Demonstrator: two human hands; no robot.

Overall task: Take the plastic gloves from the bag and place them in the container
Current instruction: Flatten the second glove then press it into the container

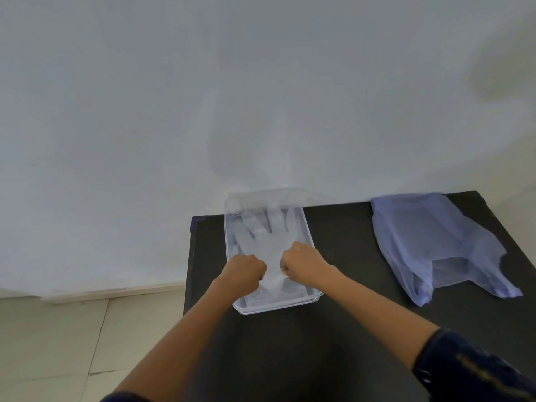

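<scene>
I see the glove (pixel 262 242) lying lengthwise in the container (pixel 307 230), fingers toward the frame top; left hand (pixel 245 271) and right hand (pixel 301 264) pinch its cuff.

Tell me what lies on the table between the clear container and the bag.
Nothing: in the head view, only bare black table separates the container from the bag.

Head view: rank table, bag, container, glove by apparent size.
1. black table
2. purple plastic bag and clear container: look alike, not ranked
3. plastic glove, lying inside the container, cuff pinched by left hand and right hand
</scene>
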